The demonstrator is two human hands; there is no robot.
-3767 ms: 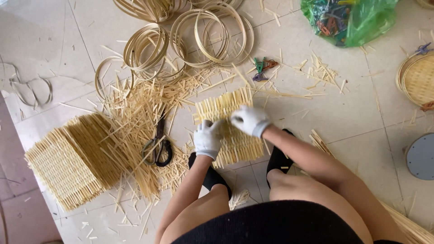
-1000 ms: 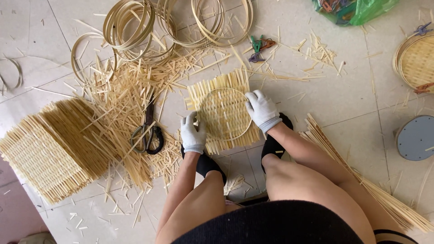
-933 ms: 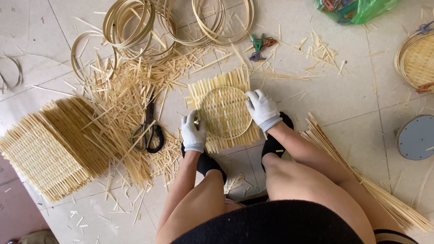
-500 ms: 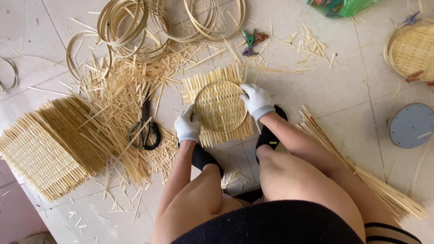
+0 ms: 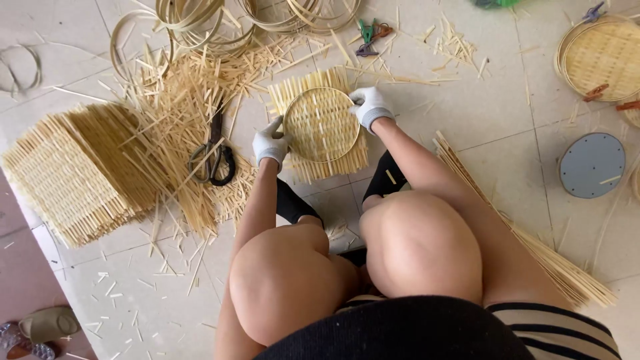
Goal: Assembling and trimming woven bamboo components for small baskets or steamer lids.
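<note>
"Where was the hoop when you had your hands on it?"

"The round bamboo hoop (image 5: 321, 125) lay flat on the square woven mat (image 5: 319, 127), and the mat lay on the tiled floor (image 5: 493, 113) just in front of my feet. The hoop sat between my two hands."

"What did each hand have hold of?"

"My left hand (image 5: 270, 142), in a white glove, was curled against the hoop's left rim, fingers bent and pinching it down onto the mat. My right hand (image 5: 371, 107), gloved the same, was closed over the upper right rim, pressing there."

"And around you?"

"The scissors (image 5: 213, 155) lay just left of my left hand, on a scatter of cut bamboo slivers (image 5: 180, 100). Further left was a stack of woven mats (image 5: 73, 170). Loose hoops (image 5: 200, 23) were piled near the floor's far edge, and a bundle of long strips (image 5: 520, 233) ran beside my right leg. A finished round tray (image 5: 600, 57) sat near the far right corner, with a grey disc (image 5: 591, 165) nearer to me."
</note>
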